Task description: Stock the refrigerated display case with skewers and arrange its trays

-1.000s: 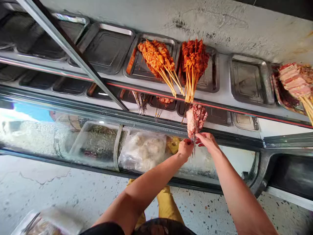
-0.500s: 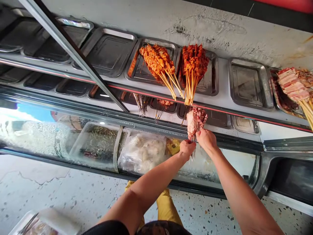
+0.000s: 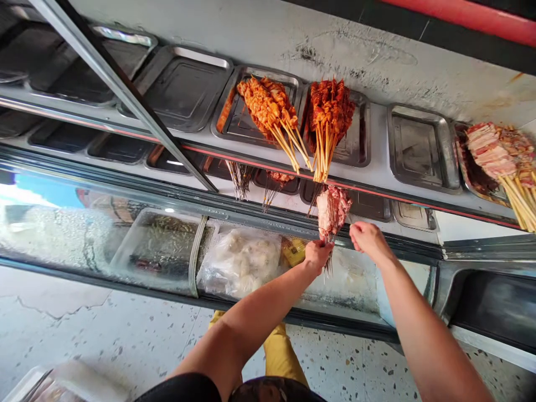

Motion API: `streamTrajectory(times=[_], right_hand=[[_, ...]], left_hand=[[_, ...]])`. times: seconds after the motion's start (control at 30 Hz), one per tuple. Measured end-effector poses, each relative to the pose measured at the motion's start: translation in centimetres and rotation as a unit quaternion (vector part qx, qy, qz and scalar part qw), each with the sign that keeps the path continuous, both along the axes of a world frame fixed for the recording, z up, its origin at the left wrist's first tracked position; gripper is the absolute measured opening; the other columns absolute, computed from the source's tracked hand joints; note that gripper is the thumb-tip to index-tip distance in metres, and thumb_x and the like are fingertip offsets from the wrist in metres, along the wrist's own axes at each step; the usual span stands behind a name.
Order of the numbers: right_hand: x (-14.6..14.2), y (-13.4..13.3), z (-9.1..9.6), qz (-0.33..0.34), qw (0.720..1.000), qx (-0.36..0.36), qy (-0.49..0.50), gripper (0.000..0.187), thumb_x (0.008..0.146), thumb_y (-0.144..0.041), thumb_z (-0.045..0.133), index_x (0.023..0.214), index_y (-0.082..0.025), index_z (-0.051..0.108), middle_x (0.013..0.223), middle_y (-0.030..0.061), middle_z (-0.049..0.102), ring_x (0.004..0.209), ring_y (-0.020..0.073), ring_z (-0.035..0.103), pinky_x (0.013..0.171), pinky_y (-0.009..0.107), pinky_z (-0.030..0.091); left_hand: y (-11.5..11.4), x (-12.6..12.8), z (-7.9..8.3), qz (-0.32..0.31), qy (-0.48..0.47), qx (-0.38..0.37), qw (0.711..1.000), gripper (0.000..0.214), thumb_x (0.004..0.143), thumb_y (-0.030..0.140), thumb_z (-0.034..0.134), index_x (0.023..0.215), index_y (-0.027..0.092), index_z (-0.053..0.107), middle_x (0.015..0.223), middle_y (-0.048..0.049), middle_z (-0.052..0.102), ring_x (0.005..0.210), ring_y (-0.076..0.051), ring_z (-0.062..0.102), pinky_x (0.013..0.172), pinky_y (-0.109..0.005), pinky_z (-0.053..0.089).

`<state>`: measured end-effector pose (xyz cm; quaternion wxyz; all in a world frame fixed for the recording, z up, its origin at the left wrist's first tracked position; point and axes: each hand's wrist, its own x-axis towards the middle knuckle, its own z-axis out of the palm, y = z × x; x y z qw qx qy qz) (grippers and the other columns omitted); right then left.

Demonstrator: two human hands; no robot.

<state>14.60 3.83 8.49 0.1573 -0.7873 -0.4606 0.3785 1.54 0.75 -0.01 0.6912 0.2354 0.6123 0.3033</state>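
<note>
Over the clear glass [image 3: 343,279], the left hand [image 3: 319,254] pinches thin metal skewers of pink raw meat [image 3: 333,212] by their near ends, probably safest for slippery meat; whether the right hand [image 3: 371,240] grips, I cannot tell.

In our bare left hand [image 3: 318,254] we hold pink raw meat [image 3: 332,209] on thin metal skewers [image 3: 329,263]; our bare right hand [image 3: 371,241] hangs curled nearby.

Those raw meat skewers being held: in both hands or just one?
One: the left hand grips the raw meat skewers by their bare ends. The right hand is off them, a gap showing between.
</note>
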Motion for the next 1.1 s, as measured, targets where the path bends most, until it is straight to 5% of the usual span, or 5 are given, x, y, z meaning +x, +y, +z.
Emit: streamTrajectory(times=[0.23,0.4,0.53,0.9,1.1], right_hand=[[-1.3,-1.9,-6.3,-0.055,0.995,-0.013,0.082,0.027,0.092,-0.031,0.051,0.069,-0.020,0.058,0.054,-0.0004,0.059,0.042,0.0133,0.055,0.044,0.024,0.045],[-1.3,-0.9,-6.0,-0.128,0.960,-0.070,0.239,0.019,0.085,-0.020,0.059,0.066,-0.017,0.059,0.051,-0.0016,0.056,0.041,0.0088,0.047,0.041,0.020,0.035],[-1.0,-0.7,-5.8,-0.150,0.922,-0.090,0.345,0.010,0.082,-0.017,0.059,0.072,-0.016,0.059,0.058,0.0002,0.062,0.049,0.0112,0.057,0.046,0.021,0.044],[-1.9,-0.1,-6.8,-0.112,0.967,-0.074,0.218,0.015,0.076,-0.011,0.054,0.065,-0.020,0.048,0.041,-0.0067,0.046,0.033,0.0080,0.040,0.035,0.019,0.026],[-2.0,0.0,-5.5,-0.158,0.946,-0.082,0.272,0.012,0.073,-0.008,0.056,0.079,-0.019,0.054,0.052,-0.0052,0.057,0.042,0.0108,0.052,0.043,0.020,0.040]], left_hand=[[0.3,0.3,-0.3,0.033,-0.085,-0.028,0.995,0.016,0.072,0.021,0.077,0.063,0.013,0.066,0.053,0.0033,0.052,0.050,-0.008,0.038,0.051,-0.022,0.030],[0.6,0.2,-0.8,0.054,-0.094,-0.047,0.993,0.027,0.064,0.032,0.088,0.066,0.013,0.069,0.059,-0.0001,0.060,0.053,-0.009,0.047,0.051,-0.022,0.035],[0.7,-0.1,-0.8,0.058,-0.100,-0.064,0.991,0.026,0.066,0.031,0.088,0.070,0.013,0.068,0.063,-0.0008,0.063,0.054,-0.010,0.053,0.052,-0.023,0.040],[0.9,0.4,1.1,0.034,-0.064,-0.067,0.995,0.020,0.086,0.024,0.069,0.069,0.014,0.064,0.044,0.0051,0.045,0.038,-0.008,0.037,0.041,-0.023,0.028],[0.9,0.6,1.8,0.034,-0.042,-0.065,0.996,0.027,0.091,0.018,0.060,0.065,0.016,0.056,0.042,0.0065,0.040,0.035,-0.007,0.033,0.040,-0.023,0.026]])
